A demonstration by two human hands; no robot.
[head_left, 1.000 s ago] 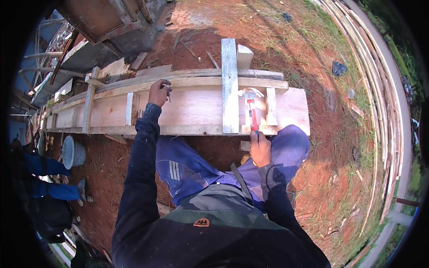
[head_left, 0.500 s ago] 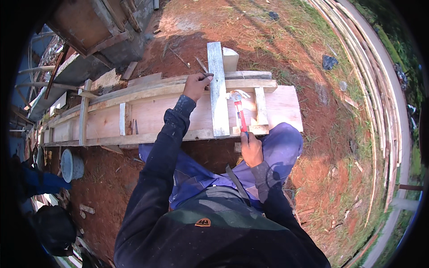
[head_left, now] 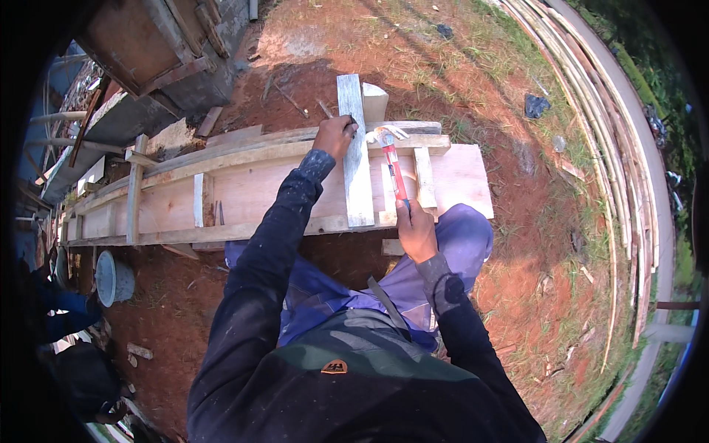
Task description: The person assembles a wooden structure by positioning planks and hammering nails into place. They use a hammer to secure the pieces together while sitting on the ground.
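Hammer (head_left: 394, 168), red-handled with a claw head, is held low on the handle by the right hand (head_left: 416, 230); the grip is closed tight around the handle end, head raised over the far edge of the long wooden panel (head_left: 244, 193). Left hand (head_left: 334, 136) is pinched narrow against the pale grey batten (head_left: 355, 151), apparently on something small at its upper edge; too small to tell if it is a nail. The batten is laid across the panel, upright in the picture, its far end sticking out past the panel edge next to a short wood block (head_left: 375, 101). More short cross battens are seen fixed along the panel, one just right of the hammer (head_left: 424, 177).

Judged as a nailing step: the batten should be kept square and flat on the panel rails, fingers kept low and clear of the strike line, first taps kept light until the fastener stands alone, then the holding hand moved away. Swing is best taken from the wrist, with the head landing flat.

The panel is set on red dirt ground (head_left: 509, 244). A grey bucket (head_left: 112, 277) is seen at left, with long poles (head_left: 635, 148) stacked along the right.
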